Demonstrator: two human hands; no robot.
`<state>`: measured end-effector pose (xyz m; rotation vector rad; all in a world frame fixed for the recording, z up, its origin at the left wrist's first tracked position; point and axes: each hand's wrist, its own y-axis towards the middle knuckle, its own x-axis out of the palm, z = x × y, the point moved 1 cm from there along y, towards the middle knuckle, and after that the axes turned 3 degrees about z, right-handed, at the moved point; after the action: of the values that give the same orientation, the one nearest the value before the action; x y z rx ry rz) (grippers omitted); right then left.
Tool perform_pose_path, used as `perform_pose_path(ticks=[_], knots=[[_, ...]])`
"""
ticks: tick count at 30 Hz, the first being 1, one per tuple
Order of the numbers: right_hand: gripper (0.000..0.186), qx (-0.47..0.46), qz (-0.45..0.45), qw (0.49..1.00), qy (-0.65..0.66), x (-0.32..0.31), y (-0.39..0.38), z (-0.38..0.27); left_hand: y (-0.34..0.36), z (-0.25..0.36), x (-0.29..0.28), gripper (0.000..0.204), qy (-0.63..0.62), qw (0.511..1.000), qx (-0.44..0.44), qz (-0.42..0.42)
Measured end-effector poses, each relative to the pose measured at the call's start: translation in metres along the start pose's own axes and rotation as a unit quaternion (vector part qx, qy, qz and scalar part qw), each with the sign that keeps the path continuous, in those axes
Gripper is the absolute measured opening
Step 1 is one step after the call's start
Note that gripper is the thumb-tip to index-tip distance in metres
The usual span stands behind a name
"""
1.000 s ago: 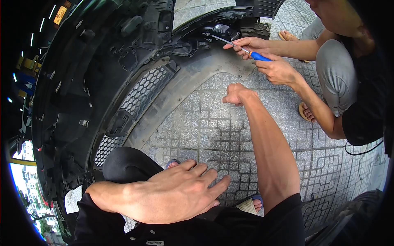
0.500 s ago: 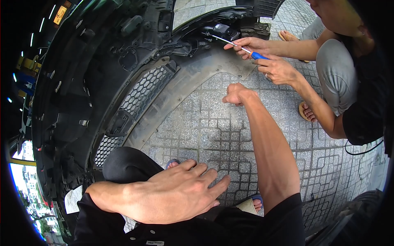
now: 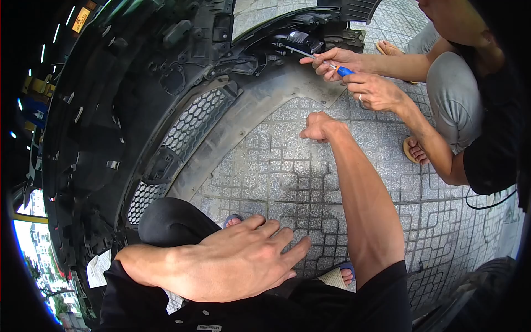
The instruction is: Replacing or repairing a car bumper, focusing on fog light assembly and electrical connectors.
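Observation:
My left hand (image 3: 238,259) lies palm down across my lap, fingers spread, holding nothing. My right arm reaches out over the paving, and my right hand (image 3: 321,127) hangs bent at the wrist with its fingers curled in. Whatever may be inside those fingers is hidden. Beyond it, a co-worker grips a screwdriver with a blue handle (image 3: 344,71) in both hands. Its long shaft points at a small black part with a ribbed grey housing (image 3: 298,39) on the inner side of a black car bumper (image 3: 138,105).
The bumper curves along my left, with honeycomb grilles (image 3: 193,119) and a dusty grey panel (image 3: 260,105) along its edge. Patterned grey paving (image 3: 287,166) lies between me and the co-worker, who squats at the right. A black cable (image 3: 489,207) and a dark tyre-like shape (image 3: 475,293) are at lower right.
The co-worker's hands have shifted slightly on the screwdriver, the rear one turning and rising a little around the handle. Both of my hands have stayed in place.

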<state>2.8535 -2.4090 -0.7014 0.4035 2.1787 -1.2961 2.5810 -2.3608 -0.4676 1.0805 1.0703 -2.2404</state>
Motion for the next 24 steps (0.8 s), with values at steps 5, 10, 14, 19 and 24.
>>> perform_pose_path(ticks=[5, 10, 14, 19, 24], knots=[[0.060, -0.001, 0.019, 1.000, 0.005, 0.0018, -0.0012, 0.0006, 0.0007, 0.0000, 0.0006, 0.054, 0.003, 1.000, -0.001, -0.006], [0.061, -0.001, 0.022, 1.000, 0.002, 0.0021, 0.0008, 0.0013, 0.0006, -0.0001, 0.0005, 0.054, 0.007, 1.000, 0.004, 0.003], [0.061, -0.002, 0.015, 1.000, 0.003, 0.0026, 0.0043, 0.0021, 0.0008, -0.0007, 0.0003, 0.054, 0.006, 1.000, 0.007, 0.009], [0.061, -0.002, 0.013, 1.000, 0.005, 0.0041, 0.0069, 0.0019, 0.0006, -0.0008, -0.0012, 0.054, 0.008, 1.000, 0.006, 0.004], [0.061, 0.000, 0.011, 1.000, -0.001, 0.0025, 0.0067, 0.0013, 0.0008, -0.0016, -0.0027, 0.054, 0.006, 1.000, 0.008, 0.005]])
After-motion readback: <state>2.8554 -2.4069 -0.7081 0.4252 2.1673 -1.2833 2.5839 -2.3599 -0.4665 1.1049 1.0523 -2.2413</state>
